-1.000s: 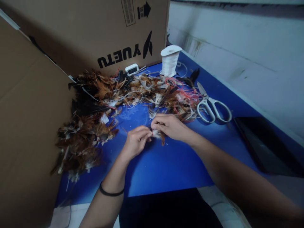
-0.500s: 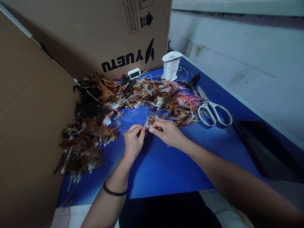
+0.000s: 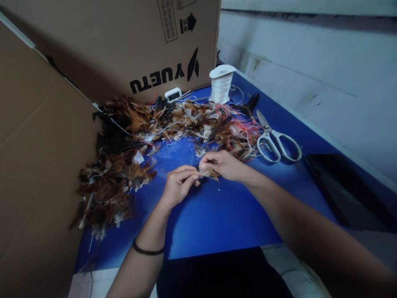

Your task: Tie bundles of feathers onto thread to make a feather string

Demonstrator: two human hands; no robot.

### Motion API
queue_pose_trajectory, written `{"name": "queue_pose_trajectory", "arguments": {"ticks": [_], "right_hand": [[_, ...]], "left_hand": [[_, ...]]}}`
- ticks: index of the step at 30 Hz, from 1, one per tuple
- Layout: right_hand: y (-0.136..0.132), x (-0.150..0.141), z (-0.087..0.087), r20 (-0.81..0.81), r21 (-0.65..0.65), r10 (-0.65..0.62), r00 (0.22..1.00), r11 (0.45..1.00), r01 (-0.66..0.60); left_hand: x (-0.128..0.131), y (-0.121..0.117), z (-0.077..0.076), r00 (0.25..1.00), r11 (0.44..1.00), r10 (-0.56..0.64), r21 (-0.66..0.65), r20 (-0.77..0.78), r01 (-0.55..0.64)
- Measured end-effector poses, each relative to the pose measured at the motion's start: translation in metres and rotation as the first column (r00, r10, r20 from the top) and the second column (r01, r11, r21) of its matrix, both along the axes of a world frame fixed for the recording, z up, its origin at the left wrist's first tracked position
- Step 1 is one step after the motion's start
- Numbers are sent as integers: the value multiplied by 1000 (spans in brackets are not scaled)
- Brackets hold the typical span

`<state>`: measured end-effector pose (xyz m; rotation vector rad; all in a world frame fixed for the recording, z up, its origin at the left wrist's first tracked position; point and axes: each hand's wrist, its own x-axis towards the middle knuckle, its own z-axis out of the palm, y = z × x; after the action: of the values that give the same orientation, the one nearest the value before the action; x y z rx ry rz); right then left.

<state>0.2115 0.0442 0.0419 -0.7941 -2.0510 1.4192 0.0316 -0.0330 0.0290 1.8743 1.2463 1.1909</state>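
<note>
Low over the blue table [image 3: 211, 223], my left hand [image 3: 180, 185] pinches the base of a small brown and whitish feather bunch [image 3: 211, 174]. A bit of red shows at that base, by the fingertips. Close beside it, my right hand [image 3: 228, 166] is closed in a pinch on the bunch's upper side; its fingertips partly cover the fluff. The tips of the bunch point right, below my right fingers. Beyond the hands lies a long heap of brown, black and white feathers [image 3: 182, 120], with red strands [image 3: 245, 126] at its right end.
Scissors [image 3: 277, 142] lie right of the heap, and a dark flat device [image 3: 347, 190] farther right. A white spool [image 3: 221, 85] and a small white digital timer [image 3: 173, 95] stand at the back. Cardboard boxes [image 3: 102, 49] wall the left and back. Another feather pile [image 3: 105, 198] lies left.
My hands have shifted slightly right and turned; the feather bunch now points right rather than up and away. My right fingers have moved above it. The view has shifted slightly.
</note>
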Motion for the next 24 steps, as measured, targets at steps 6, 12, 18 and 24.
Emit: {"name": "queue_pose_trajectory", "arguments": {"ticks": [6, 12, 18, 24], "right_hand": [[-7, -12, -3, -154, -334, -119, 981, 941, 62], [-13, -21, -16, -185, -270, -229, 956, 947, 175], [-19, -27, -23, -209, -49, -283, 936, 959, 279], [-24, -30, -17, -210, 51, -345, 915, 930, 363]], "left_hand": [[5, 2, -3, 898, 975, 153, -212, 413, -68], [6, 5, -10, 890, 950, 308, -150, 335, -273], [6, 3, -8, 915, 891, 402, 224, 15, -395], [6, 2, -6, 890, 837, 444, 401, -104, -371]]}}
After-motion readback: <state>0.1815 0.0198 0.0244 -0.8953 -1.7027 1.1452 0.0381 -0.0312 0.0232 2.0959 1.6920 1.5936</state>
